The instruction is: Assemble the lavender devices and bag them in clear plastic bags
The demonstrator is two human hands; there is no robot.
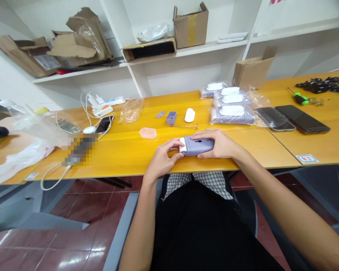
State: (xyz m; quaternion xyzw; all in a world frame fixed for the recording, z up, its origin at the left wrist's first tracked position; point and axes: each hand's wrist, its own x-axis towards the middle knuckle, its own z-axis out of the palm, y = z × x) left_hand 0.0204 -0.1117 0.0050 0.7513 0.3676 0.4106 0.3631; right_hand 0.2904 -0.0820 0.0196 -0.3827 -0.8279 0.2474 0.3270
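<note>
Fingers of left hand (161,158) and right hand (216,144) closed around lilac device (197,146), yellow table (124,150)

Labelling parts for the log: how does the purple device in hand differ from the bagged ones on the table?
The purple device is unwrapped and held by the left hand and right hand at the table edge; the bagged units lie sealed in clear plastic, stacked farther back, untouched. Both look lilac with white parts.

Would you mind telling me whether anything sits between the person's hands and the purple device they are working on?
Nothing visible does. The left hand and right hand both already grip the purple device at the yellow table edge; the spring and pink cap lie farther back.
</note>
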